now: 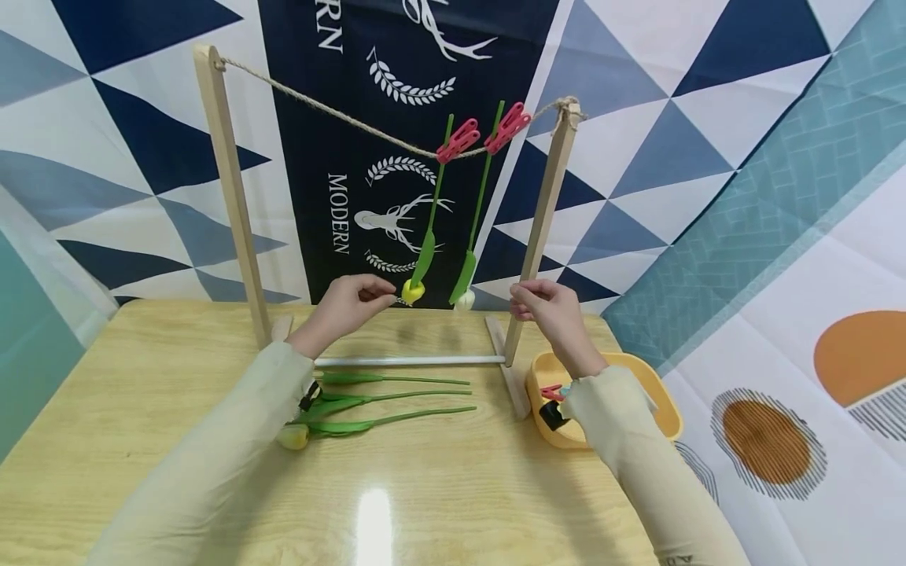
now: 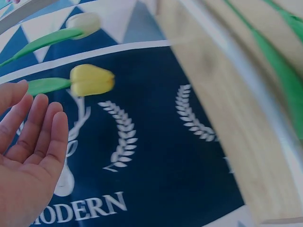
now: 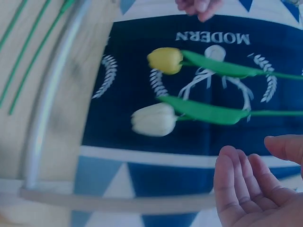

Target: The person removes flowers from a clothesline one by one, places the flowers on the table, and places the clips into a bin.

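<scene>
1. Head: left fingers (image 1: 373,284) bent, thumb close to them, holding nothing. Right fingers (image 1: 539,288) likewise bent, nothing held; they overlap the right post (image 1: 549,189) in view, contact can't be told. Between the two sets: yellow tulip (image 1: 425,258), bloom down, near the left fingertips, and white tulip (image 1: 464,273), bloom down, closer in to the middle. Above both, two red clips (image 1: 458,141) pin the stems to the rope (image 1: 354,123). Below the left fingers, loose tulips (image 1: 348,427) lie on the tabletop (image 1: 425,503). Below the right fingers, yellow basket (image 1: 671,417) with a red clip inside.
2. Left wrist: fingers half-curled, thumb apart from them, palm bare. Yellow tulip just past the fingertips, white one beyond it. Can't tell if the leaf touches.
3. Right wrist: clear gap, thumb to fingers; nothing in it. White tulip is nearer these fingers, yellow farther, both apart from them.
</scene>
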`<state>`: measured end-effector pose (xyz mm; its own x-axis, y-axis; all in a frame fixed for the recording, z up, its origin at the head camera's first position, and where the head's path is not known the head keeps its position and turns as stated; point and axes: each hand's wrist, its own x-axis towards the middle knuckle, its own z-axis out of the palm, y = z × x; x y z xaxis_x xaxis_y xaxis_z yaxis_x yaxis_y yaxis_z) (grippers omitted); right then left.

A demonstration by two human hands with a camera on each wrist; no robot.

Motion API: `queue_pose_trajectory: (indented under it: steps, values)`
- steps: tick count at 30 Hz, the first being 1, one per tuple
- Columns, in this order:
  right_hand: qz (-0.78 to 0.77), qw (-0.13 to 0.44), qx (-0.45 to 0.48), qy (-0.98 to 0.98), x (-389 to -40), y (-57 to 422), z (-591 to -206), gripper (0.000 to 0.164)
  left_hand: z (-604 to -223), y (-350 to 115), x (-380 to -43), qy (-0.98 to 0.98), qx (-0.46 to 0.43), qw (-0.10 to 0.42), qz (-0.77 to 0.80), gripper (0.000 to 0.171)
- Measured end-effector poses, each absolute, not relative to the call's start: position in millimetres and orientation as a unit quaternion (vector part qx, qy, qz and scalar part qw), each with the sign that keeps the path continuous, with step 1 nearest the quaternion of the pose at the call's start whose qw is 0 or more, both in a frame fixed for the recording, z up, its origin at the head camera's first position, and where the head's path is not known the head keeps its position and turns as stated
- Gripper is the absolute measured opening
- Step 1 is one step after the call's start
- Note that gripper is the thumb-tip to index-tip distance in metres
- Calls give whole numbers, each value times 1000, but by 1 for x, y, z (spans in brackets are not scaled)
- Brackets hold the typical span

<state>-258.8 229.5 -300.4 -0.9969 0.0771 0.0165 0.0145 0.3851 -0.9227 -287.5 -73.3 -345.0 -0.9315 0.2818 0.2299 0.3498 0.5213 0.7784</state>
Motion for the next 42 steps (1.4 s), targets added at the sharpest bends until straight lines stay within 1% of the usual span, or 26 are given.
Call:
queue_pose_trajectory:
  steps: [7,11,16,21,28,35,38,42]
  values:
    - [591,48,20,-805,-265,203,-271,34,-314,-67,-295,-852,-179,78,-485,25]
    - [635,75,48,-767,-268,190,-249,34,-300,-62,-299,-834,-184,100,-511,26]
    - [666,122,73,-732,-275,176,-221,33,-288,-56,-302,-825,-188,107,-523,29]
    - [657,147,92,-734,-283,160,-199,35,-278,-49,-306,-817,-184,104,-537,33]
    - [648,164,97,-737,-287,140,-183,33,-267,-37,-315,-795,-175,114,-569,38]
    - [629,187,102,-748,-288,133,-170,32,-255,-20,-318,-768,-192,123,-599,42]
    - [619,185,104,-756,-289,131,-166,34,-253,-14,-318,-760,-190,129,-608,41]
    - [614,178,96,-763,-288,131,-163,36,-254,-10,-319,-759,-185,145,-607,35]
